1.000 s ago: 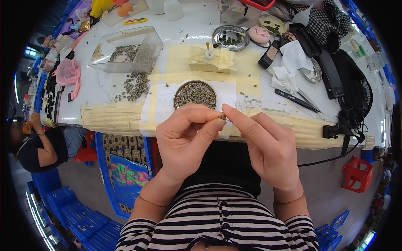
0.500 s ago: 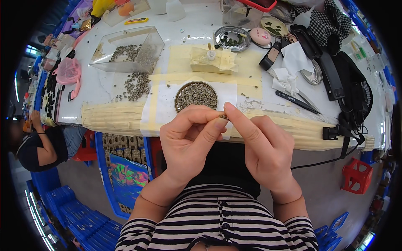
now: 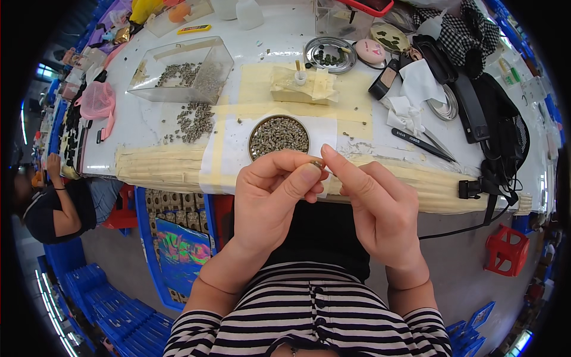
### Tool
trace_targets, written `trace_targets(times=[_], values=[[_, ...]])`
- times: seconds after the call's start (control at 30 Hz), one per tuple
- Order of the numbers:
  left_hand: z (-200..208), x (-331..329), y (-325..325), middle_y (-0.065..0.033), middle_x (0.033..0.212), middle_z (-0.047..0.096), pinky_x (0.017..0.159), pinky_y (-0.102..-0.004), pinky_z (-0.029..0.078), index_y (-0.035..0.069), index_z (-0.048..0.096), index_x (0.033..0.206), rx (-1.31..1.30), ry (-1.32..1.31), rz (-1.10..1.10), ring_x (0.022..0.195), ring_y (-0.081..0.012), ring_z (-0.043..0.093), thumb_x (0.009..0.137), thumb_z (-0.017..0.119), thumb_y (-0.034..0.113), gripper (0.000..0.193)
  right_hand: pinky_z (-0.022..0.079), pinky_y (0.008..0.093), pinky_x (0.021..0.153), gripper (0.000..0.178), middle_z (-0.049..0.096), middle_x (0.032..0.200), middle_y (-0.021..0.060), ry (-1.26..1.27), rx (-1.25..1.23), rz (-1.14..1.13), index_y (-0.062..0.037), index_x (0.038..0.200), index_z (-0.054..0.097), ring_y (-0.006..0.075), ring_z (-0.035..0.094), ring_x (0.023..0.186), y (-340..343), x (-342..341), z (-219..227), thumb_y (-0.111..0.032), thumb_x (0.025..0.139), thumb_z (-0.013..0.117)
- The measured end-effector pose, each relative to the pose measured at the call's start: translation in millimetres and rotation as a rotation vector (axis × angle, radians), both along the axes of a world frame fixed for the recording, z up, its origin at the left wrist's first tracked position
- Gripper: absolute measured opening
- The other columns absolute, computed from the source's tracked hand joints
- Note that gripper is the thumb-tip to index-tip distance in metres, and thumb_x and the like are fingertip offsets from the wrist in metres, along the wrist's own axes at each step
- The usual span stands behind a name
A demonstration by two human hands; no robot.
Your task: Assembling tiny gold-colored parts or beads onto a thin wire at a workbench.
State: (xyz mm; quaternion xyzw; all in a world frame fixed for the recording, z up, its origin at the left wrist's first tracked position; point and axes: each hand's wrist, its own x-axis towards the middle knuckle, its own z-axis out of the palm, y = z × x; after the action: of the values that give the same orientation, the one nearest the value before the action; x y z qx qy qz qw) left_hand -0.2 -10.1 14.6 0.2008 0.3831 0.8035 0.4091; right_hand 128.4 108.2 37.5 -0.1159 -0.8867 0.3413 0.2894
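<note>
Between the thumb and index finger of my left hand (image 3: 270, 199) is a tiny metal piece (image 3: 317, 163), too small to make out in detail. My right hand (image 3: 383, 208) is beside it, its index fingertip up against the piece. The other right fingers are curled, the thumb is mostly hidden, and anything they hold is too small to see. Just beyond my hands, a round tin (image 3: 279, 138) full of similar small metal pieces sits on white paper (image 3: 229, 154) taped to the table.
More pieces (image 3: 195, 123) lie loose at left, before a clear plastic box (image 3: 214, 65) holding others. A tape-wrapped block (image 3: 300, 86) stands behind the tin. Tweezers (image 3: 423, 144) and a black strap (image 3: 499, 149) lie right. A blue crate (image 3: 146, 238) is below the table; another person (image 3: 59, 205) sits far left.
Both hands have shifted slightly to the right. My left fingers have turned the small piece a little, and the right index fingertip has moved a little around it.
</note>
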Motion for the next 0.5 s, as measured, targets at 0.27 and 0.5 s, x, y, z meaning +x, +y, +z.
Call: trace_targets(times=[0.27, 0.5], values=[[-1.3, -1.3, 0.1, -0.009, 0.095, 0.07, 0.069, -0.0216, 0.052, -0.002, 0.066, 0.106, -0.078, 0.074, 0.023, 0.079, -0.0098, 0.063, 0.095, 0.064, 0.006, 0.014, 0.044, 0.0321, 0.055, 0.055, 0.052, 0.079, 0.0055, -0.048, 0.115, -0.236, -0.013, 0.129, 0.066, 0.0193, 0.05, 0.06, 15.3, 12.4, -9.1, 0.007, 0.077, 0.065], [2.4, 0.6, 1.9, -0.0084, 0.092, 0.067, 0.066, -0.0222, 0.051, -0.002, 0.066, 0.101, -0.156, 0.253, 0.013, 0.076, -0.0107, 0.062, 0.095, 0.064, 0.005, 0.009, 0.044, 0.0331, 0.065, 0.057, 0.046, 0.087, 0.0059, -0.265, 0.388, -0.321, -0.015, 0.127, 0.067, 0.0211, 0.05, 0.074, 36.4, 34.5, -25.5, 0.006, 0.075, 0.065]])
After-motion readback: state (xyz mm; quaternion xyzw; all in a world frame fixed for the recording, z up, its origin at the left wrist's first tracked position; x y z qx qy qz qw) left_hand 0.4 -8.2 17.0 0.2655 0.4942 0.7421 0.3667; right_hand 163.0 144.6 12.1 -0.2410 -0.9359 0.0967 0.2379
